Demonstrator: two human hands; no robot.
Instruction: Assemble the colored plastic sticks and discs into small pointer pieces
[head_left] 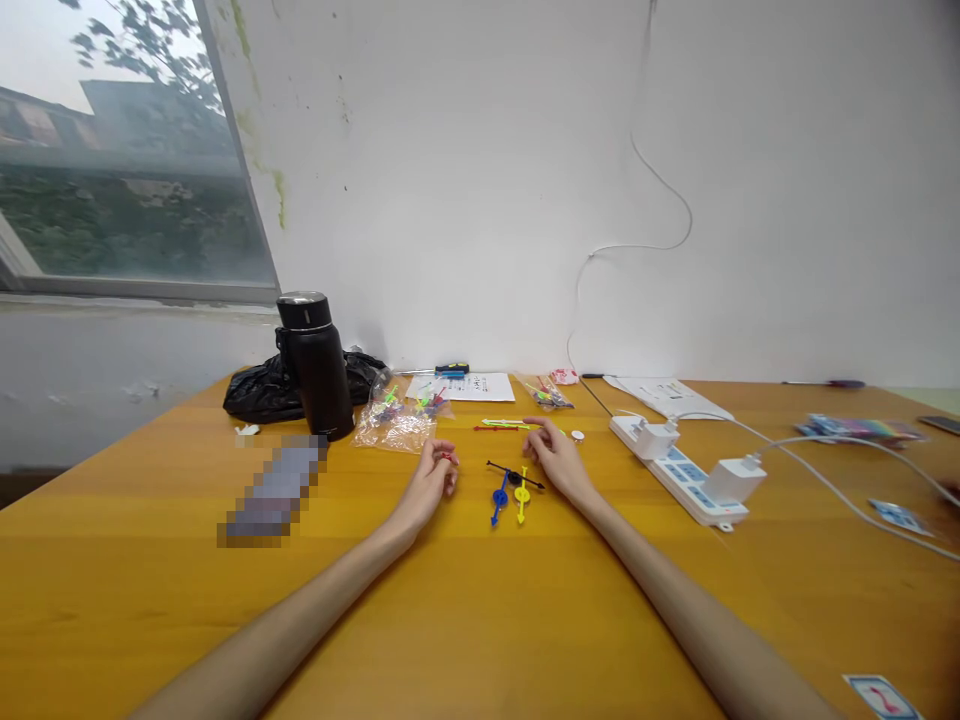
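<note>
My left hand (pixel 429 488) is closed, with a small red piece (pixel 448 457) between thumb and fingers; its exact form is mostly hidden. To its right, my right hand (pixel 556 458) reaches over the table, index finger stretched out at the end of a red arrow (pixel 495 429) and a light green arrow (pixel 504 422). Whether the finger touches them I cannot tell. Between my hands lie a blue arrow spinner (pixel 500 497), a yellow arrow spinner (pixel 522 496) and a black arrow spinner (pixel 514 478), close together and partly overlapping.
A black bottle (pixel 319 370) stands at the left before a black plastic bag (pixel 259 390). Clear bags (pixel 394 425) of coloured pieces, paper sheets (pixel 484 387) and a screwdriver (pixel 450 370) lie behind. On the right, a power strip (pixel 686 480) holds white plugs with trailing cables.
</note>
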